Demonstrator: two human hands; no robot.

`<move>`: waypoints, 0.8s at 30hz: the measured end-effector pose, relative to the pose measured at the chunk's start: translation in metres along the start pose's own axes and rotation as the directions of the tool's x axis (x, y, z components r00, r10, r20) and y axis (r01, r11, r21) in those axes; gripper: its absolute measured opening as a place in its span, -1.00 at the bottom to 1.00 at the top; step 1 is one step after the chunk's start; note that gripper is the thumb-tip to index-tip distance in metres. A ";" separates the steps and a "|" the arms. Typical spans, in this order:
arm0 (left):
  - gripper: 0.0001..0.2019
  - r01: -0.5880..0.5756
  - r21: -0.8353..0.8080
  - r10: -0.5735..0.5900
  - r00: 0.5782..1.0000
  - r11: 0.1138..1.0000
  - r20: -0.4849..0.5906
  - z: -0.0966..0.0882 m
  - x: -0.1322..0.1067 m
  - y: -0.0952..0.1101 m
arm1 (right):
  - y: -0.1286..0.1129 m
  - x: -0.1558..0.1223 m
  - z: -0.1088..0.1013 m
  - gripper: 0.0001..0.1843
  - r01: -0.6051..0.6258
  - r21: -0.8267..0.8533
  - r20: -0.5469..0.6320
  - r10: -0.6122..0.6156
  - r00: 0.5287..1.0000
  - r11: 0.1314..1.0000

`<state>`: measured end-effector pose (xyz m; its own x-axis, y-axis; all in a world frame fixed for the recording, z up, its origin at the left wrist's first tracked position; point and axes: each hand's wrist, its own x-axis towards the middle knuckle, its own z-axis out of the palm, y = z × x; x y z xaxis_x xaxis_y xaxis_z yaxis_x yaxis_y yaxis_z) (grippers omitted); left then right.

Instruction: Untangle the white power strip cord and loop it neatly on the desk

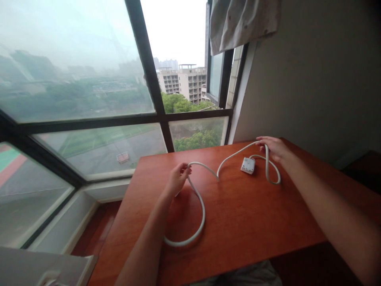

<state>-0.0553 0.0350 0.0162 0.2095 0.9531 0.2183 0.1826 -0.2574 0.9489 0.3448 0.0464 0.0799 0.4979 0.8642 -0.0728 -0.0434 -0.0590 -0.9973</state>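
A thick white cable (pixel 203 206) snakes across the reddish wooden table (pixel 244 226). My left hand (pixel 177 178) is closed around the cable near the table's left side, where a long loop runs toward the front edge. My right hand (pixel 272 148) grips the cable at the far right, fingers curled over it. A small white square plug block (pixel 248 165) lies on the table just left of my right hand, with a smaller loop of cable curving round beside it.
A large window with dark frames (pixel 149 79) stands beyond the table's far and left edges. A grey wall (pixel 312 79) borders the right side. A pale cloth (pixel 241 22) hangs at the top. A grey surface (pixel 38 270) lies at the bottom left.
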 end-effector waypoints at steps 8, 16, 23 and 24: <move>-0.77 -0.134 0.001 0.134 0.988 0.991 0.073 0.014 -0.009 0.021 | 0.026 0.012 -0.038 -0.83 -0.073 0.052 -0.115 0.079 0.990 0.996; -0.71 -0.270 0.129 0.247 0.954 0.954 0.171 0.029 -0.024 0.041 | 0.025 0.002 -0.064 -0.64 -0.095 -0.034 0.006 0.096 0.995 0.995; -0.67 -0.407 0.194 0.343 0.892 0.892 0.296 0.034 -0.028 0.053 | 0.040 0.001 -0.081 -0.76 -0.017 -0.189 -0.003 0.016 1.000 0.982; -0.66 -0.416 0.201 0.347 0.887 0.887 0.304 0.035 -0.028 0.053 | 0.041 0.002 -0.084 -0.76 -0.026 -0.222 -0.002 0.026 1.000 0.975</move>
<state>-0.0183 -0.0114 0.0527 0.5413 0.7080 0.4535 0.2683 -0.6566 0.7049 0.4169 0.0035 0.0379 0.4987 0.8611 -0.0987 0.1373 -0.1909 -0.9720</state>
